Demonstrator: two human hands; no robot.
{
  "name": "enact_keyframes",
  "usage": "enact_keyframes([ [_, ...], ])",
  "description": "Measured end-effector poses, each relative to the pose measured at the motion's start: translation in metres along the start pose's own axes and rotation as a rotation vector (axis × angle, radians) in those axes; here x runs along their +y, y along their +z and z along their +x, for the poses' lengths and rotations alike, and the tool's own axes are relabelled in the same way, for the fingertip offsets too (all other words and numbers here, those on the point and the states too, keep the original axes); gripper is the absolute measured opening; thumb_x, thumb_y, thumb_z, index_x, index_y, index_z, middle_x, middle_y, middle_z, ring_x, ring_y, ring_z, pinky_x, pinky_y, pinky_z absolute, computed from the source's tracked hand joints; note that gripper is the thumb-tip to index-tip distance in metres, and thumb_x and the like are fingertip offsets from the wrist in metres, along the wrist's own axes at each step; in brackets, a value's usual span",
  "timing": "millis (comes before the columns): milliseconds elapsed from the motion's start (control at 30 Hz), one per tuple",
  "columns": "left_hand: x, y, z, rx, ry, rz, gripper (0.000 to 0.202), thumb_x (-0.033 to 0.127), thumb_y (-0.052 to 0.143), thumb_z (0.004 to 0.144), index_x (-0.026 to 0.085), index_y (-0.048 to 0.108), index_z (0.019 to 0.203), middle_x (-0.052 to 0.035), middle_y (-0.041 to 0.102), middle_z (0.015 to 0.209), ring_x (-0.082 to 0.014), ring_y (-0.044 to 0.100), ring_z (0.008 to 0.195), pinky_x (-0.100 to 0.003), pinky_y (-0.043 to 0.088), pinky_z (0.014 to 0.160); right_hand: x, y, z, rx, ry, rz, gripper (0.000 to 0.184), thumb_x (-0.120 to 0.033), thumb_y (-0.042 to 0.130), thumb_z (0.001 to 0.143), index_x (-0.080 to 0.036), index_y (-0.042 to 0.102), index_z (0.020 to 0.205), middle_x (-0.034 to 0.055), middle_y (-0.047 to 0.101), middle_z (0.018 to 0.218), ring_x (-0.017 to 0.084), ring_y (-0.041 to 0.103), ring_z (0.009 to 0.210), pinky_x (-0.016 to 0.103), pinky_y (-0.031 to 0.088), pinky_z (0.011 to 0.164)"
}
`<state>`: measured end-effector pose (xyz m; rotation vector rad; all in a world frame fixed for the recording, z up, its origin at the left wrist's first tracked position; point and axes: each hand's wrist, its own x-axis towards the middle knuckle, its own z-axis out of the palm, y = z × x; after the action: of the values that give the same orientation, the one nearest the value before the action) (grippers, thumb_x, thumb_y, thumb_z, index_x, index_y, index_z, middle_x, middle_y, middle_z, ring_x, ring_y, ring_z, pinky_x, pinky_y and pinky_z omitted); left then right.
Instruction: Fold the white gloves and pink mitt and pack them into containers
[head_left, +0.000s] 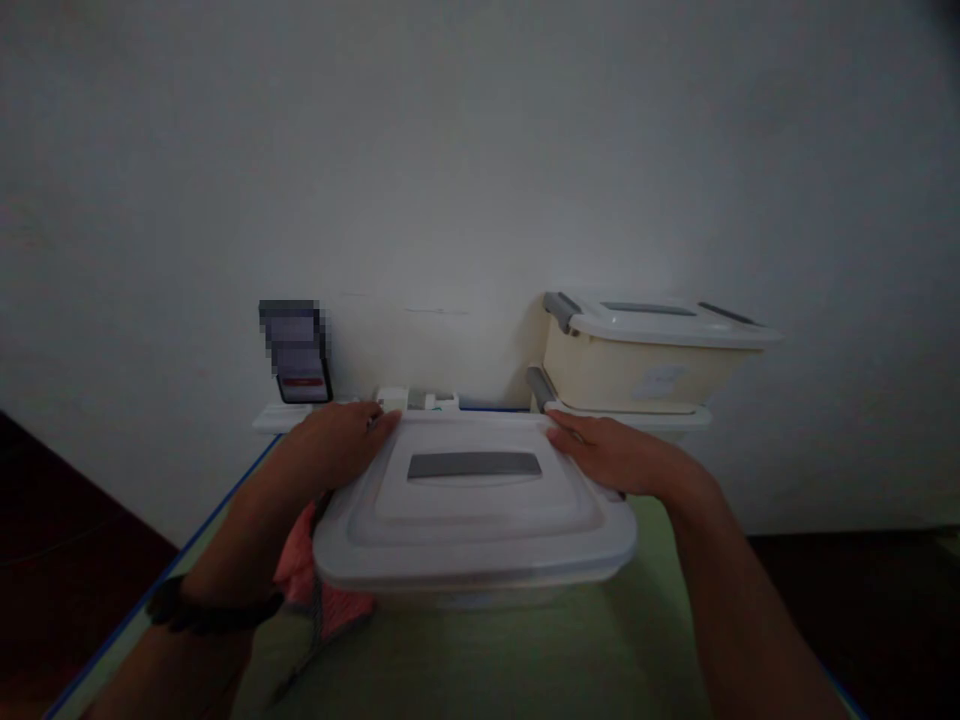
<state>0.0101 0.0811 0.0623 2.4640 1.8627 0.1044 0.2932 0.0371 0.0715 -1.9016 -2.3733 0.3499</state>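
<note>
A white plastic storage box with a lid and a flat grey handle stands on a green table in front of me. My left hand lies over the lid's far left corner, fingers curled on the rim. My right hand rests on the lid's far right edge, fingers stretched along it by the side latch. A dark band circles my left wrist.
Two cream lidded boxes are stacked at the back right against a pale wall. A phone leans on a white ledge at the back left. Pink cloth lies under the box's left side. The table's left edge is blue.
</note>
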Motion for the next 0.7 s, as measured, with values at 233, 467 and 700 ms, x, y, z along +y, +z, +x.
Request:
enact_keyframes([
  [233,-0.009,0.012,0.010,-0.033,0.041,-0.202,0.061,0.051,0.016,0.085,0.011,0.060,0.101,-0.0152,0.064,0.107,-0.0253,0.060,0.099,-0.033,0.043,0.087,-0.004,0.003,0.000,-0.009,0.050,-0.051,0.051,-0.036,0.023,0.090,-0.009,0.044,0.128,0.0178,0.056,0.122,0.030,0.051,0.114,0.045,0.038,0.094],
  [467,-0.007,0.009,0.008,-0.007,0.045,-0.361,0.057,0.049,0.024,0.082,0.012,0.057,0.110,-0.0114,0.061,0.116,-0.0248,0.055,0.107,-0.031,0.041,0.092,0.002,0.003,0.002,0.056,-0.003,0.021,0.045,-0.038,0.028,0.089,-0.015,0.059,0.111,0.0122,0.063,0.112,0.027,0.057,0.106,0.038,0.043,0.090],
  [700,-0.005,0.006,0.004,0.027,0.111,-0.509,0.051,0.050,0.032,0.081,0.018,0.059,0.109,-0.0045,0.063,0.114,-0.0233,0.058,0.102,-0.031,0.042,0.091,-0.001,0.000,-0.002,0.007,0.044,0.055,0.046,-0.039,0.027,0.089,-0.015,0.058,0.113,0.0121,0.069,0.097,0.024,0.065,0.086,0.036,0.047,0.078],
])
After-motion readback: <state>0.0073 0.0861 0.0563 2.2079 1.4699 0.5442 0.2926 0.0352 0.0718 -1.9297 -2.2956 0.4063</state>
